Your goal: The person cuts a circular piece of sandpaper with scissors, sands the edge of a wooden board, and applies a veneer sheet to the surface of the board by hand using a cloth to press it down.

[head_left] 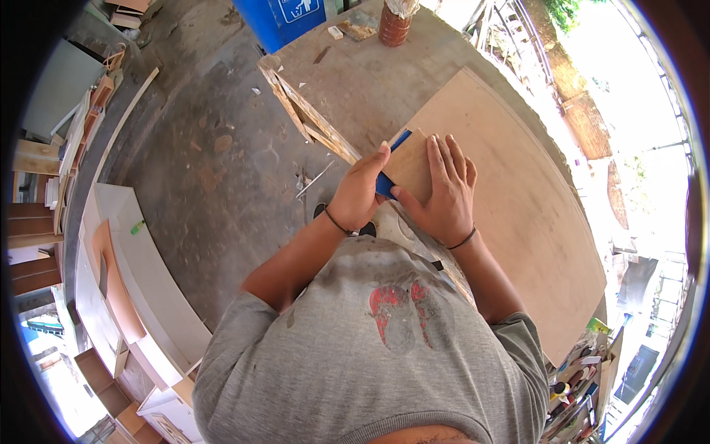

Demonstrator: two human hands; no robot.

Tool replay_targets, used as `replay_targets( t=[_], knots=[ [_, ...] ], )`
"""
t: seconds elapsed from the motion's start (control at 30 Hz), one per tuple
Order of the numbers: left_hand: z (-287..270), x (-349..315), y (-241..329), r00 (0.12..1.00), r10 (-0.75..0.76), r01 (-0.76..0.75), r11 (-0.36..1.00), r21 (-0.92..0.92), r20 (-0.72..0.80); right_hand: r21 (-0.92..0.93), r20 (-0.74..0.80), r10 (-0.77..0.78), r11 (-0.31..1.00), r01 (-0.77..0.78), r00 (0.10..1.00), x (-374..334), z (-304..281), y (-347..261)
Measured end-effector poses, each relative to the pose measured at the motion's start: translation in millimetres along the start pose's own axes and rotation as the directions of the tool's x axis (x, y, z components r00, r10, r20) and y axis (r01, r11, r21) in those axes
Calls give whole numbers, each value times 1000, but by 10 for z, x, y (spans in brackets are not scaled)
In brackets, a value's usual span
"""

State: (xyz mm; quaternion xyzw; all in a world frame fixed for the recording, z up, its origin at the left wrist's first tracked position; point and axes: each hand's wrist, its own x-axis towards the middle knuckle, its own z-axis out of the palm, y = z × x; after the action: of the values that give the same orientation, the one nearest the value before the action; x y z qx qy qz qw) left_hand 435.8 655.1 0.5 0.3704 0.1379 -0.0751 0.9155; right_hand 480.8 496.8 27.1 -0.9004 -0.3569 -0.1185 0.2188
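Observation:
A small flat wooden piece (pixel 411 164) lies near the left edge of a large light-brown board (pixel 503 200). A blue flat strip (pixel 384 185) shows along the wooden piece's left side; its exact kind I cannot make out. My left hand (pixel 359 191) grips the blue strip there, thumb pointing up along the edge, its other fingers mostly hidden. Flat on the wooden piece and the board beside it rests my right hand (pixel 449 185), fingers stretched forward and thumb toward the blue strip.
A rough wooden frame edge (pixel 314 122) runs beyond my left hand. Ahead stand a blue bin (pixel 277 22) and a reddish-brown jar (pixel 395 28). A white cabinet carcass (pixel 151 251) lies on the left floor; tools and clutter (pixel 580 385) fill the lower right.

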Motion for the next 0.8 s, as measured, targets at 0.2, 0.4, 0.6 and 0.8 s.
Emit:
replay_targets(
  t=[0.2,0.4,0.6,0.8],
  knots=[
    [-18,-24,-138,997,67,-75,973,217,43,36,-104,117,993,-114,988,0,165,-72],
    [-11,-56,-161,995,87,-77,976,202,-41,467,-216,262,874,-136,941,91,19,-38],
    [-60,-11,-181,990,138,-139,989,41,31,574,66,215,791,-213,974,25,-48,29],
    [-13,-3,-278,999,6,2,985,173,-50,57,49,175,982,-178,983,2,-13,-47]
  ],
)
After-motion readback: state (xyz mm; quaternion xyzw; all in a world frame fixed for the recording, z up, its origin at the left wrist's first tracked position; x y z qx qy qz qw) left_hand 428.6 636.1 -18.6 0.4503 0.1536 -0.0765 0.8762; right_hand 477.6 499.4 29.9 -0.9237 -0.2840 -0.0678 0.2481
